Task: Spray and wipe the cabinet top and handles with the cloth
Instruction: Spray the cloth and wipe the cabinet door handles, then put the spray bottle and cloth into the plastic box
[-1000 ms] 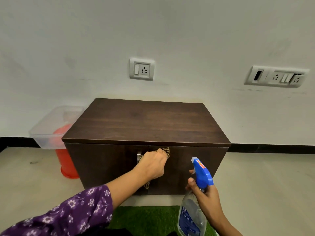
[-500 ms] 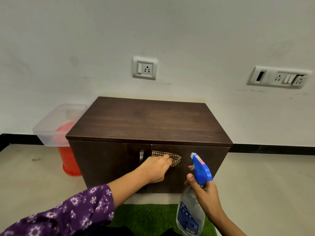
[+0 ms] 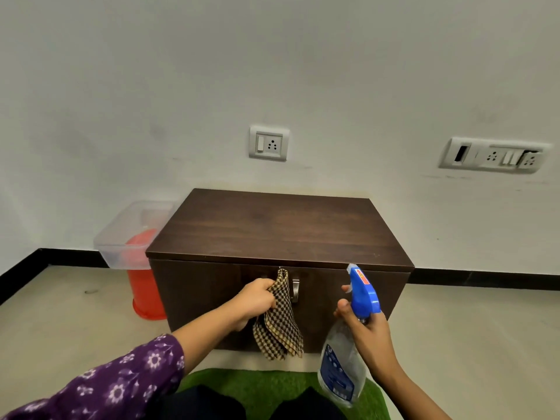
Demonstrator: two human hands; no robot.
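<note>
A low dark brown cabinet (image 3: 272,228) stands against the white wall, its two doors closed. My left hand (image 3: 257,298) grips a brown checked cloth (image 3: 278,322) in front of the door seam; the cloth hangs down loosely and hides the left handle. The metal right handle (image 3: 295,288) shows just right of the cloth. My right hand (image 3: 368,334) holds a clear spray bottle (image 3: 341,368) with a blue trigger head (image 3: 362,291), nozzle pointing left toward the cabinet front.
A clear plastic tub (image 3: 133,231) sits on a red bucket (image 3: 145,301) left of the cabinet. A green turf mat (image 3: 272,386) lies under my knees. Two socket plates (image 3: 269,143) are on the wall. Beige floor spreads on both sides.
My left hand has drawn the cloth back from the right door's top edge; it now hangs down at the seam, uncovering the right handle. The spray bottle stayed about where it was.
</note>
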